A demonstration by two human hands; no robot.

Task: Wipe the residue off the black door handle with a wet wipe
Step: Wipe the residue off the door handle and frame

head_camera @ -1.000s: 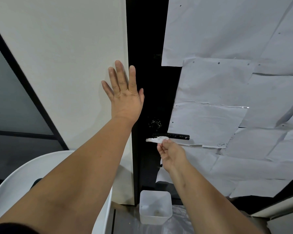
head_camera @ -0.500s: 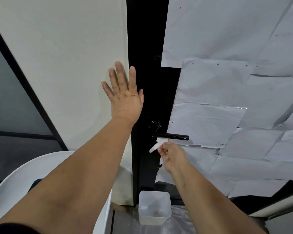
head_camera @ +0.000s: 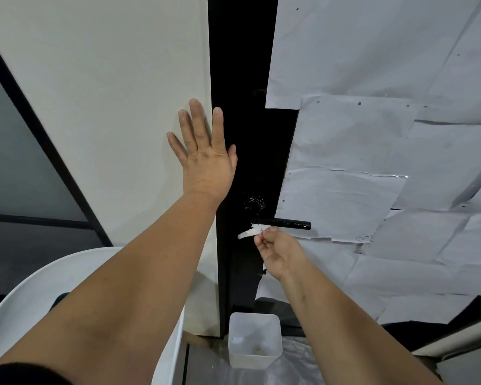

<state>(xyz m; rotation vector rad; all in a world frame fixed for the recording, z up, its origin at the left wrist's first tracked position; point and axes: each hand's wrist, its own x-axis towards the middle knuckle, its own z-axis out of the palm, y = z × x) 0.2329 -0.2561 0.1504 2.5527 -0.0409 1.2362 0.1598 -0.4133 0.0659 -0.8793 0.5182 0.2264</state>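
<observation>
A black lever door handle sticks out to the right from the black door. Pale residue shows at its right tip and near its left base. My right hand pinches a white wet wipe, whose upper end touches the handle's left end from below. My left hand lies flat with fingers spread on the cream wall panel, its thumb side over the door's edge. A scribbled white mark sits on the door just above the handle.
White paper sheets cover the door to the right of the handle. A translucent plastic tub stands on the floor below. A white chair curves in at lower left. Dark glass panels fill the far left.
My right hand has shifted the wipe along the handle's left end, first drooping down, now lifted back against it. My left hand has stayed flat on the wall.
</observation>
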